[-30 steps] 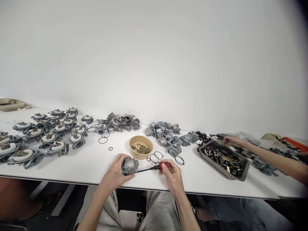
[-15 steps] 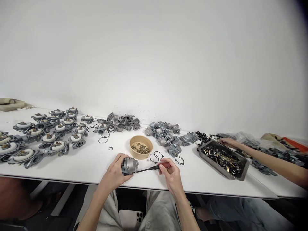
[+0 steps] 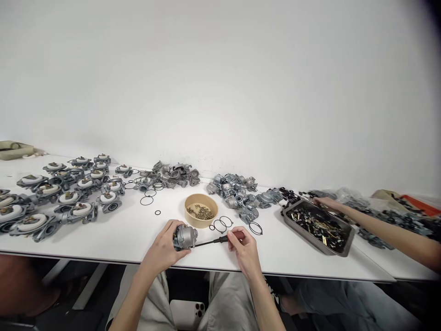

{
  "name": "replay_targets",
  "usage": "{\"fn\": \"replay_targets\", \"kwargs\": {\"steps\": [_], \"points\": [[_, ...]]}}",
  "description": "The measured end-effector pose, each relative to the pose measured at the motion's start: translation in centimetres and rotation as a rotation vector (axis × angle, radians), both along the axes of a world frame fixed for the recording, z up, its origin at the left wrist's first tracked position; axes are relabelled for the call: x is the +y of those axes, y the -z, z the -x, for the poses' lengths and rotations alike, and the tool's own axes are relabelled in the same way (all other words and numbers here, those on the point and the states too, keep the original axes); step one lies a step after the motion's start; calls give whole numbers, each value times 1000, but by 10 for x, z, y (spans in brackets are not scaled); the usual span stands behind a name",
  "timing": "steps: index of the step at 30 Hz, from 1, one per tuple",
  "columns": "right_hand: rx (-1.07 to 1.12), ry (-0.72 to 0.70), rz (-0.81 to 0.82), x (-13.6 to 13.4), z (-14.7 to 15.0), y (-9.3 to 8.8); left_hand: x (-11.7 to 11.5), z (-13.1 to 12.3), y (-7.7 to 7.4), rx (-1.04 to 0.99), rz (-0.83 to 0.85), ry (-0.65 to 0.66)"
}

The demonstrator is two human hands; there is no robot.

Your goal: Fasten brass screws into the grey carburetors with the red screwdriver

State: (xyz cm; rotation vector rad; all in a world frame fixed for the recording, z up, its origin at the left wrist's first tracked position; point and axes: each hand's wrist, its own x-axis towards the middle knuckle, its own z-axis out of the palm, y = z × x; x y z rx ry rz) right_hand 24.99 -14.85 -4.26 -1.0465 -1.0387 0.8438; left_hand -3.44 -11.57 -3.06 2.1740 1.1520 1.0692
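A grey metal carburetor point(image 3: 186, 237) lies on its side in my left hand point(image 3: 164, 246), fingers wrapped round it just above the table's front edge. In my right hand point(image 3: 245, 250) is a screwdriver point(image 3: 234, 236) with a red handle, pinched between thumb and fingers. Its dark shaft points left, and the tip meets the lower right side of the carburetor; the exact contact is too small to make out. Behind the carburetor stands a round tan bowl point(image 3: 201, 222) holding many small brass-coloured screws. Several black rubber rings point(image 3: 221, 225) lie beside the bowl.
Rows of carburetor bodies with white floats point(image 3: 81, 209) cover the left side. Loose metal castings point(image 3: 177, 174) and another heap point(image 3: 234, 187) lie along the wall. At right, a co-worker's hand point(image 3: 327, 203) is by a metal tray point(image 3: 322, 247) of small parts. A phone point(image 3: 184, 312) rests below.
The view has shifted very slightly. My hands, the carburetor and the screwdriver keep nearly the same positions.
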Motion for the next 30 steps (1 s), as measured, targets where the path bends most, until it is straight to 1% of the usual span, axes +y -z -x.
{"fn": "replay_targets", "kwargs": {"steps": [4,11,16,21,26,30], "points": [[-16,-4,-9,0,-2,3,1,0,0,3,0,7],[18,-59,-47,-3,-3,-2,0,0,-1,-3,-9,-2],[-1,-1,-13,1,-1,1,-2,-1,-4,-2,-19,0],[-44,6,33,2,0,2,-3,-1,-6,-2,-12,0],[23,43,20,1,-3,3,-5,0,-6,-9,0,-11],[32,37,10,1,-2,4,-5,0,-7,-3,-15,-13]]}}
